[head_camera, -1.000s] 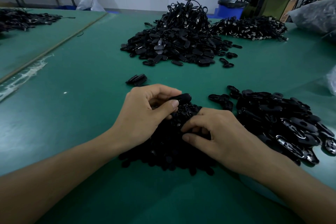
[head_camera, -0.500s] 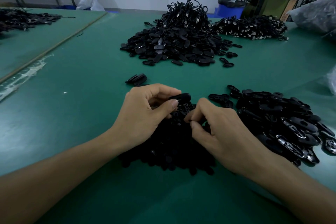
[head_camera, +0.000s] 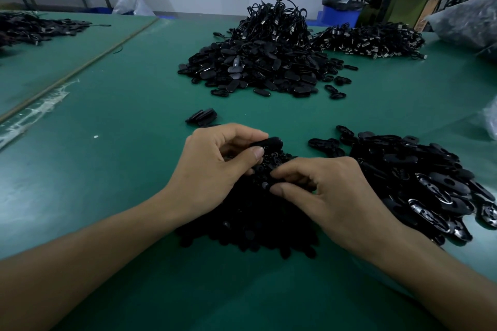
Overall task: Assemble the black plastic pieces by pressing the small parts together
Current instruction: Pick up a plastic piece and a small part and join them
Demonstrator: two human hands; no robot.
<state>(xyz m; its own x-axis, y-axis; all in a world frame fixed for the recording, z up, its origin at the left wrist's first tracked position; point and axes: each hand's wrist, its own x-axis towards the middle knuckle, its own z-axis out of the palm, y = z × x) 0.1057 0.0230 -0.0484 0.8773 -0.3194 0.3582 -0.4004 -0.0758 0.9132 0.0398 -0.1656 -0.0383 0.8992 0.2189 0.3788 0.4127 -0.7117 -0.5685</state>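
Left hand [head_camera: 215, 169] pinches oval black piece [head_camera: 267, 142] at its 1 o'clock. Right hand [head_camera: 330, 193] curled in small-parts pile [head_camera: 250, 226], 6 o'clock of the piece; can't tell if it holds one. Risk: black-on-black, wrong or skewed part picked, press won't seat.

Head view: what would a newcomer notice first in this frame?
The two hands at the centre: the left hand grips a black oval piece while the right hand has its curled fingers in the dark pile of small parts beneath them. Beyond, a tall heap of black pieces rises on the green table, and another pile spreads at the right.
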